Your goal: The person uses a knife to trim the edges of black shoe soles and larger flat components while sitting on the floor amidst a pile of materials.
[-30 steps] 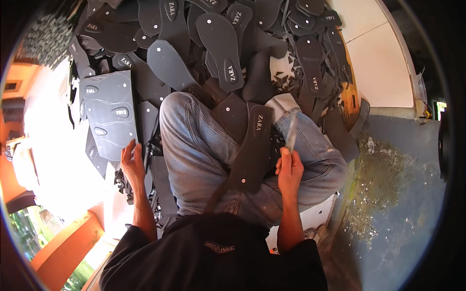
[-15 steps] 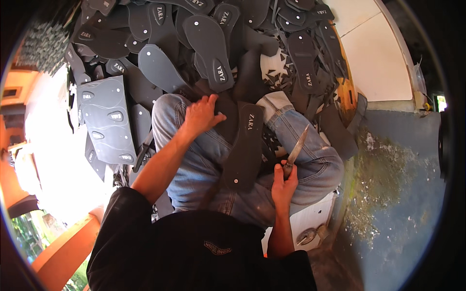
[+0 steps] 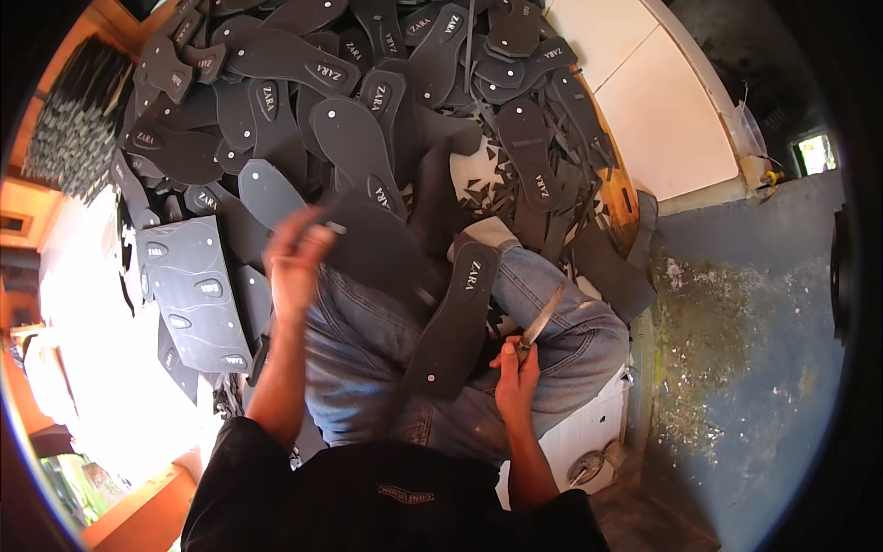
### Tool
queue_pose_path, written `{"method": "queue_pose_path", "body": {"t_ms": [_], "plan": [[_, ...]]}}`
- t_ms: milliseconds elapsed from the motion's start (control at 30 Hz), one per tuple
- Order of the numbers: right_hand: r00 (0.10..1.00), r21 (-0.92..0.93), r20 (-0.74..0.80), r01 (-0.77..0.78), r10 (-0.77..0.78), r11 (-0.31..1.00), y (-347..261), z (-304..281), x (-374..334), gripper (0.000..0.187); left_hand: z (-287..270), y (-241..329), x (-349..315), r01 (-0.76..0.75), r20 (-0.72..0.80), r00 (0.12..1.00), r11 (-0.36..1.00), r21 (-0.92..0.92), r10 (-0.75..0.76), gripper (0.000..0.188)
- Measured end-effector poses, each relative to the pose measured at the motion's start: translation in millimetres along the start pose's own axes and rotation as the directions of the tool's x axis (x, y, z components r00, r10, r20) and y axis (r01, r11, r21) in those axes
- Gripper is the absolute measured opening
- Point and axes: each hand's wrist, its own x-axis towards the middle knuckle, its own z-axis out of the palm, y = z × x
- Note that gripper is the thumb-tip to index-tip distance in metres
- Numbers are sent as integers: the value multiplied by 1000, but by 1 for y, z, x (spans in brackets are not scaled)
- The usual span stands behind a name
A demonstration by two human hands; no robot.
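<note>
My left hand [image 3: 296,262], somewhat blurred, grips the edge of a dark sandal sole [image 3: 382,253] raised above my left knee. That sole is smeared by motion, and its far end hangs over my lap. A second black sandal sole [image 3: 451,322] with a small white dot lies lengthwise across my lap, between the two hands. My right hand [image 3: 517,373] is closed round the handle of a knife [image 3: 541,320], whose worn blade points up and away over my right thigh.
A large heap of black sandal soles [image 3: 267,110] spreads in front of me, with small dark offcuts [image 3: 478,189] among them. At the left lies a grey sheet with sole outlines [image 3: 189,294]. A stacked pile [image 3: 78,120] stands far left. A stained blue-grey surface [image 3: 745,368] lies at the right.
My left hand has moved left and lifted a sole off the area by my left knee. The knife stays in my right hand. The view has shifted, showing more of the far heap.
</note>
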Motion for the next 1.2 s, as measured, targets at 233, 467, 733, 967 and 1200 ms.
{"method": "queue_pose_path", "body": {"t_ms": [233,467,733,967,1200], "plan": [[967,-304,254,63,17,951,-39,7,-6,16,-44,88,-8,207,241,956,966,-156,-166,23],[907,-524,415,181,64,832,-24,16,-26,16,-10,26,-73,712,483,696,603,-361,-532,23],[907,-483,398,337,-140,808,-13,15,-32,22,-8,31,-69,847,602,502,492,-200,-621,30],[860,-598,510,359,-6,716,-22,12,-18,15,-4,34,-67,808,597,468,589,8,-651,28],[780,-567,626,453,3,688,-57,67,33,16,-4,31,-70,768,553,548,639,-37,-627,28]]}}
